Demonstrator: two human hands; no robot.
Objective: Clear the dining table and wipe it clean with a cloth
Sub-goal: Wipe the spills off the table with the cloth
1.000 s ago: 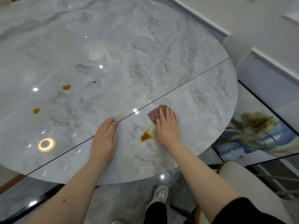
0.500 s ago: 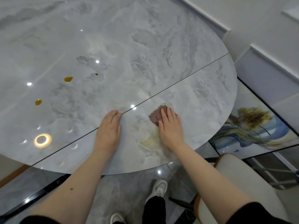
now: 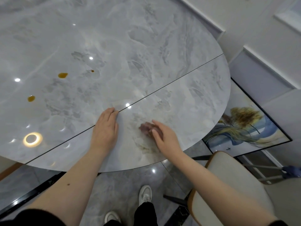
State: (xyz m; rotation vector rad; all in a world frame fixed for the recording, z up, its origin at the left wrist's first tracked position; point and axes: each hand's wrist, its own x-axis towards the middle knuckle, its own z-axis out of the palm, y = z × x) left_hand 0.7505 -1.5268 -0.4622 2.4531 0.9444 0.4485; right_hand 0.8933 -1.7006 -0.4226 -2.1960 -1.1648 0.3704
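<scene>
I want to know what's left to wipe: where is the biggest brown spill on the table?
In the head view, the largest brown spill sits left of centre on the table, beyond the seam, far from both hands.

This is a home dining room. A round, glossy marble-patterned tabletop (image 3: 146,46) with a thin seam across it fills most of the view. Just beside its near right edge stands an upholstered dining chair (image 3: 231,185) with a wooden frame. Beyond the tabletop's right edge, a framed painting (image 3: 247,128) leans on a panelled white wall (image 3: 252,38), resting on polished grey floor tiles (image 3: 117,190).
</scene>
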